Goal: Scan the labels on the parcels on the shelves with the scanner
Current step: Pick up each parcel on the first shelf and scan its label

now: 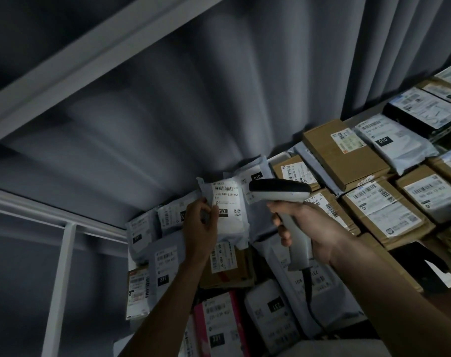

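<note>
My left hand (pixel 201 225) pinches the left edge of a white poly-bag parcel (pixel 229 217) and holds it up so its barcode label faces me. My right hand (pixel 309 228) grips the handle of a grey and white barcode scanner (pixel 281 193). The scanner's dark-topped head sits just right of the parcel's label, pointing left toward it. A black cable hangs from the bottom of the scanner's handle. Around and below the held parcel lie more labelled parcels, grey bags and brown cardboard boxes.
A row of cardboard boxes (pixel 345 153) and poly bags (pixel 397 143) with labels runs along the shelf to the upper right. A pink-edged parcel (pixel 216 323) lies low in the pile. White shelf rails (pixel 64 266) frame the left side, with a grey curtain behind.
</note>
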